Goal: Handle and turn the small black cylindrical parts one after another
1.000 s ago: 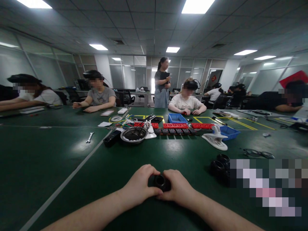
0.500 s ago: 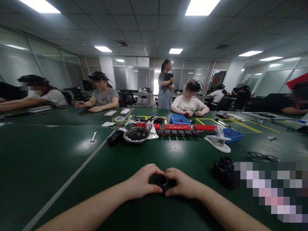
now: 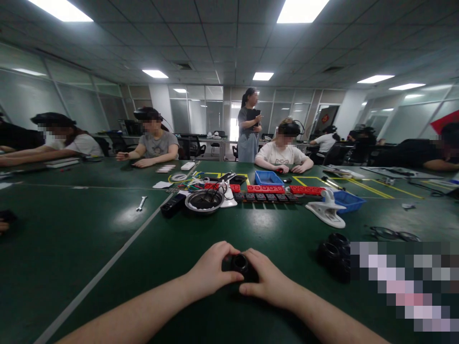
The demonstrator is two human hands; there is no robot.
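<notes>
A small black ring-shaped part (image 3: pixel 239 262) with a round opening on top is between my hands, low in the middle of the view. My left hand (image 3: pixel 215 270) grips it from the left, fingertips at its far side and thumb at its near side. My right hand (image 3: pixel 265 277) is curled around its right side, fingers touching the far edge and thumb close to the near edge. Several similar black parts (image 3: pixel 335 255) are grouped on the green table (image 3: pixel 179 306) to the right.
Farther back are a metal bowl (image 3: pixel 204 201), a black device (image 3: pixel 174 205), red strips (image 3: pixel 266 189), blue trays (image 3: pixel 268 178), and a white clamp stand (image 3: pixel 328 210). A wrench (image 3: pixel 141 204) lies left, glasses (image 3: pixel 394 234) right. People sit around; another hand (image 3: pixel 3 225) shows at the left edge.
The black part has moved slightly away and left within my hands. My right thumb has shifted left along its near side. Another person's hand with a dark object has appeared at the left edge.
</notes>
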